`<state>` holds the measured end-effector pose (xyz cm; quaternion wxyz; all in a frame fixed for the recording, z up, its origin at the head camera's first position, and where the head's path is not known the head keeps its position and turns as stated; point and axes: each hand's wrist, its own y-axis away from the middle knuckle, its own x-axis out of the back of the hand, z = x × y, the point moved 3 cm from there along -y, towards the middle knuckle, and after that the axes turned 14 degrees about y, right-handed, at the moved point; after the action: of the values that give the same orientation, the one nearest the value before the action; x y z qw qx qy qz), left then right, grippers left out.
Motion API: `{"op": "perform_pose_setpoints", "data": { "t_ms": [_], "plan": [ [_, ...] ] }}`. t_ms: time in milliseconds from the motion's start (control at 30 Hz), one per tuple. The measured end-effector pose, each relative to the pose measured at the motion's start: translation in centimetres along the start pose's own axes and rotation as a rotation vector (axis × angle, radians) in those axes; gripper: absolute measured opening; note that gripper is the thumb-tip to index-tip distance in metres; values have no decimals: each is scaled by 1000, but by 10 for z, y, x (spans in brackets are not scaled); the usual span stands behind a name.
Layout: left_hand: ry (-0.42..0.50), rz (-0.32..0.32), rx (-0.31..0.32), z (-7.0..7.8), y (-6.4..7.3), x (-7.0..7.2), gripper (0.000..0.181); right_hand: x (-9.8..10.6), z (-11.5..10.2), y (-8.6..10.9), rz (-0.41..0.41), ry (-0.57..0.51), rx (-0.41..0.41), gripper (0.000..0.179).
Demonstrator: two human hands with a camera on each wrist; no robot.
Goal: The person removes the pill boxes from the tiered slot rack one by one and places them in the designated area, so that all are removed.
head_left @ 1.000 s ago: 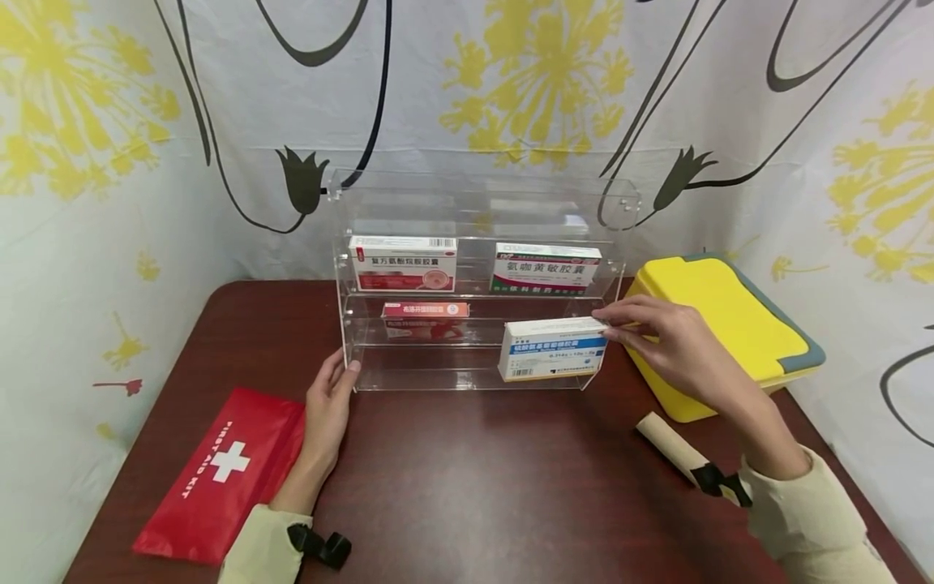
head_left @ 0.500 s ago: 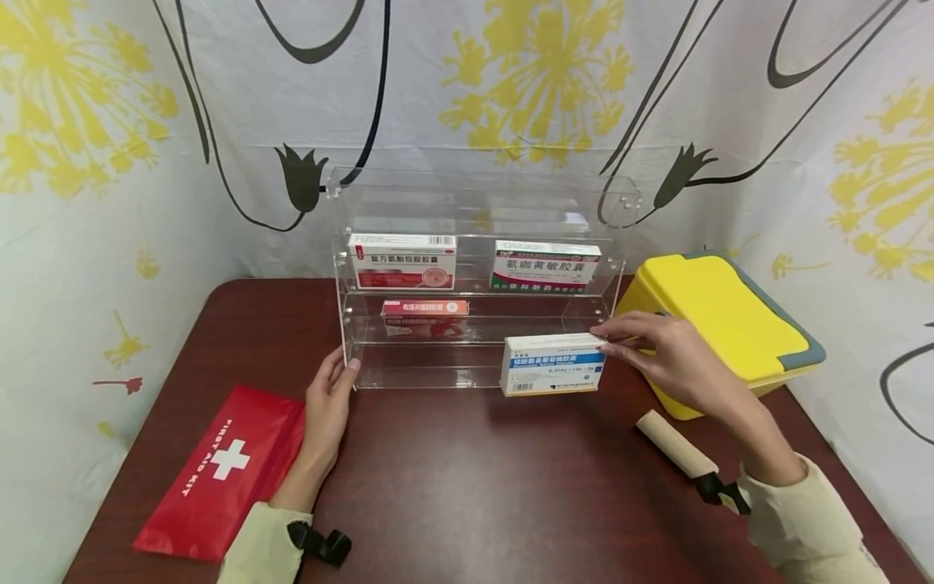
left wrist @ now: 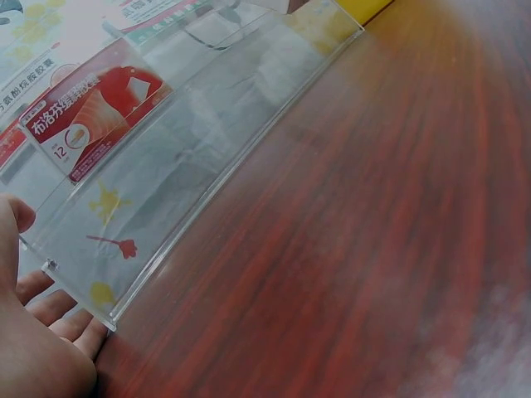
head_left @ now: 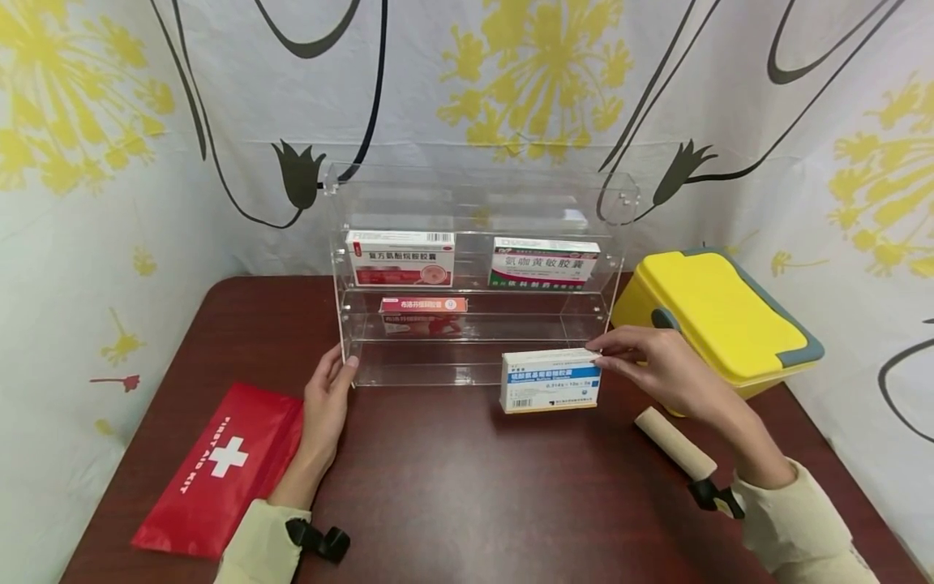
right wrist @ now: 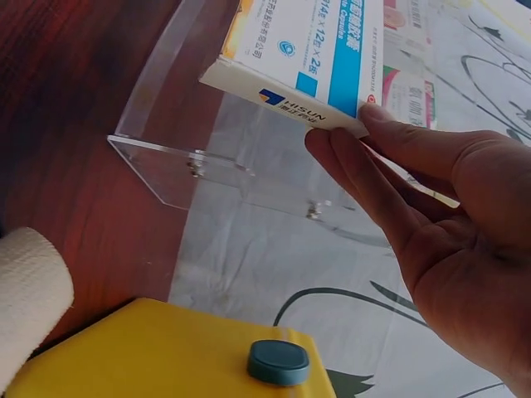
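Observation:
My right hand [head_left: 674, 369] pinches a white and blue medicine box [head_left: 550, 388] by its upper right corner. In the right wrist view the thumb lies on one face of this box [right wrist: 311, 50] and the fingers on the other. The box hangs upright before the lowest tier of a clear acrylic display rack [head_left: 409, 375]. With my left hand [head_left: 326, 405] I hold the rack's left side panel near its lower front corner. In the left wrist view, the fingers [left wrist: 54, 311] of that hand lie along the outer side of the panel.
Two medicine boxes, a red and white one [head_left: 401, 264] and a green and white one [head_left: 543, 266], stand on an upper tier. A flatter red box [head_left: 423, 306] sits below. A red first aid pouch [head_left: 222, 470] lies left; a yellow box [head_left: 718, 312] stands right, near a beige roll [head_left: 674, 444].
My right hand has drawn the white and blue medicine box downward and toward me, away from the rack. My left hand keeps its place on the side panel.

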<state>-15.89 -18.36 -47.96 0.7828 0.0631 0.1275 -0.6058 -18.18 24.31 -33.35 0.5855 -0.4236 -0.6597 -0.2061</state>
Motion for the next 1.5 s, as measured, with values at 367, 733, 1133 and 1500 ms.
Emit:
{"op": "perform_pose_setpoints", "data": {
  "t_ms": [367,733,1133,1500],
  "plan": [
    [-18,4,5,0,-1,0,51,-16,11,4,-69,-86,-21,25],
    [19,-11,-23,0,-1,0,48,-28,16,6,-98,-103,-13,23],
    [16,-2,-14,0,-1,1,49,-39,19,7,-131,-92,-12,22],
    [23,-5,-13,1,0,0,47,-46,21,9,-152,-84,-26,19]
  ]
}}
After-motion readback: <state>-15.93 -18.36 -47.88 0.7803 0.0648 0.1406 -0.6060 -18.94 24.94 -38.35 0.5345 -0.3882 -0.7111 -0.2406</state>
